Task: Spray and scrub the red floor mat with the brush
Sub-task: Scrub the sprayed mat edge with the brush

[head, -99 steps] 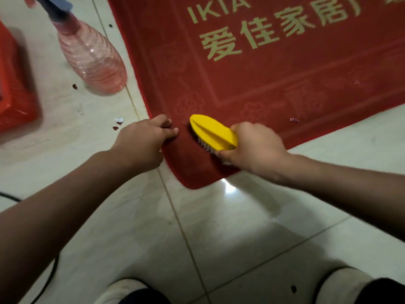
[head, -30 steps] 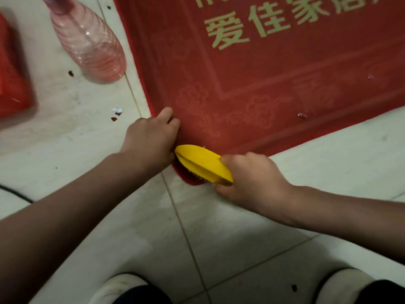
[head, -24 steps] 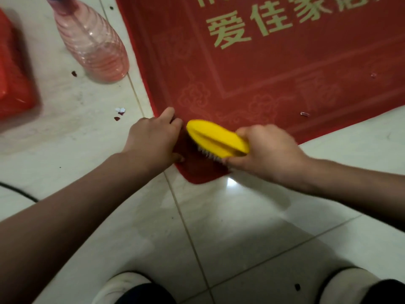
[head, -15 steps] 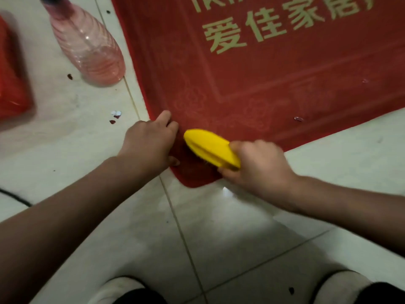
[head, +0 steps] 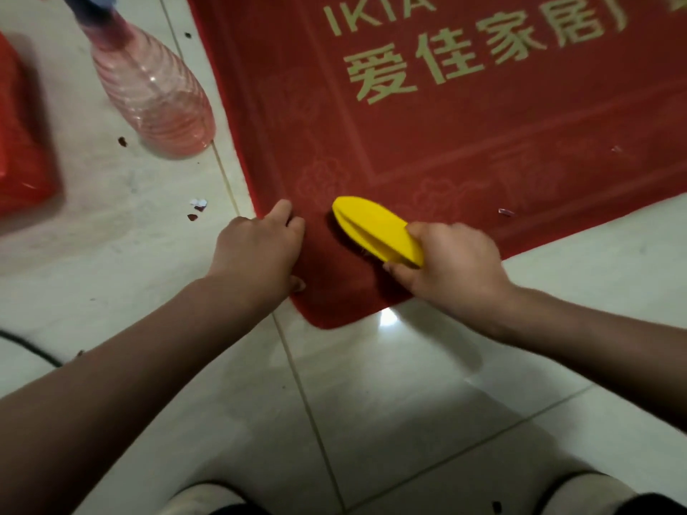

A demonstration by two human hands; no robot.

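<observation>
On mat (head: 464, 143): R hand (head: 451, 269) round brush (head: 371, 226)

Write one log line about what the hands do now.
scrub | right hand grips brush on mat corner | left hand holds mat edge | spray bottle upright

"What are you kneeling on?"

"A pale, glossy tiled floor (head: 409, 384). A grout line (head: 305, 395) runs up it from between my white shoes (head: 197, 499)."

"What lies on it?"

"The red floor mat (head: 464, 135) lies flat, with its rounded corner nearest me. Just beside its left edge stands a pink spray bottle (head: 156, 94). Farther left is something red (head: 22, 161), cut off from view. Small white and red scraps (head: 197, 208) lie near the mat's edge, and a black cable (head: 29, 347) crosses the tile at my far left."
</observation>
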